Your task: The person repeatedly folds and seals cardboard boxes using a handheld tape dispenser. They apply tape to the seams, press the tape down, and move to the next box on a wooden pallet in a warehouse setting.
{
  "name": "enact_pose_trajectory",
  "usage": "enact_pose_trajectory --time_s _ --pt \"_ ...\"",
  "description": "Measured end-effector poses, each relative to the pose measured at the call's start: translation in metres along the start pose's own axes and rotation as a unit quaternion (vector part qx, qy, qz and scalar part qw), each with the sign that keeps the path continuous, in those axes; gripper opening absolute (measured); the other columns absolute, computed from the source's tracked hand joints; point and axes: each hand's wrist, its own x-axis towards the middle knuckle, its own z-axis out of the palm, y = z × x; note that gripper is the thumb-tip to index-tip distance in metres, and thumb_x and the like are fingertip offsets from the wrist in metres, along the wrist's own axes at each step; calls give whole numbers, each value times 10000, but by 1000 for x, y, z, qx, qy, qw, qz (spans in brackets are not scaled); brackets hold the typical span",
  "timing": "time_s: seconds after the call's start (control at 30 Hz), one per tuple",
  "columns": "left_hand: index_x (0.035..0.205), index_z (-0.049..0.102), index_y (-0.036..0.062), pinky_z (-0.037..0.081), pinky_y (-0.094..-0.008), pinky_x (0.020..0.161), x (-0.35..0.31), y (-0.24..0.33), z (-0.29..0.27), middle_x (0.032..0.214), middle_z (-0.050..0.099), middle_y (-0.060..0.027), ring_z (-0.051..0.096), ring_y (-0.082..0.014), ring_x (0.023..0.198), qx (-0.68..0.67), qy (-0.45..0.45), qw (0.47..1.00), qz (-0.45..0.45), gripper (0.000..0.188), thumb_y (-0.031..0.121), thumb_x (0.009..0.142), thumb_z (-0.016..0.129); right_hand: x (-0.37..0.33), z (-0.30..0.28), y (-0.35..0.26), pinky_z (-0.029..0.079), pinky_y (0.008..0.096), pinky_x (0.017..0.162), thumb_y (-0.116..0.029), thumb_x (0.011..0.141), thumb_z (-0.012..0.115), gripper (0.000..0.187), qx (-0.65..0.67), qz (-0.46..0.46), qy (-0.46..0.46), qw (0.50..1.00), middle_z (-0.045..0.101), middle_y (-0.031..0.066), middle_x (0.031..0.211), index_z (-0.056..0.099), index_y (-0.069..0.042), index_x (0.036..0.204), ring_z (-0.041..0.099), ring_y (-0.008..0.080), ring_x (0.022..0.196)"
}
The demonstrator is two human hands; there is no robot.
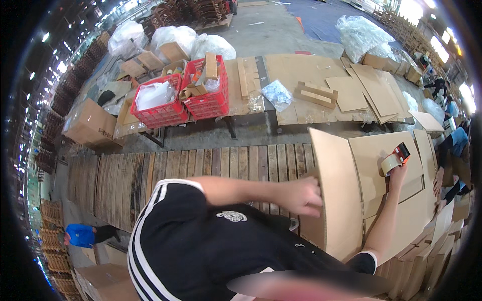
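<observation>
Nearest, left hand [301, 196] fingers clamped the big brown cardboard box's [346, 200] stiff, light flap edge, right hand [396, 173] above it gripping an orange tape dispenser [396, 158].

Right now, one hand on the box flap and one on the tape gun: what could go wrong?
1. The left hand pins only the edge of the upright flap; it could spring back and the seam close crooked.
2. The right hand holds the tape dispenser raised above the cardboard box; its cutting edge might nick the left hand if it swings across.
3. Stacked flat cartons beside the box could slide if bumped.
</observation>
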Motion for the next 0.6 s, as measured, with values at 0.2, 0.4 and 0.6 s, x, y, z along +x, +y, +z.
enact_pose_trajectory --time_s 0.2,0.4,0.6 --pt "803 724 141 459 -463 763 57 -26 12 765 669 -48 610 -315 764 96 185 970 123 251 341 927 812 -9 4 -17 612 370 855 -9 1033 531 427 58 31 -17 998 747 84 1198 653 -84 1436 737 208 1018" --pt "1100 693 106 507 -483 963 99 1 46 1167 649 -115 596 -377 1108 155 380 909 74 396 363 876 894 -12 6 -32 605 364 868 38 968 567 412 47 39 -32 998 756 82 1176 701 -43 1348 735 199 1028" --pt "1711 352 105 278 -603 1283 197 0 93 1801 206 -230 191 -495 1656 180 305 934 39 982 634 964 709 -8 4 -29 592 350 848 42 992 580 341 73 33 -62 995 732 71 1158 690 -35 1305 709 186 1009"
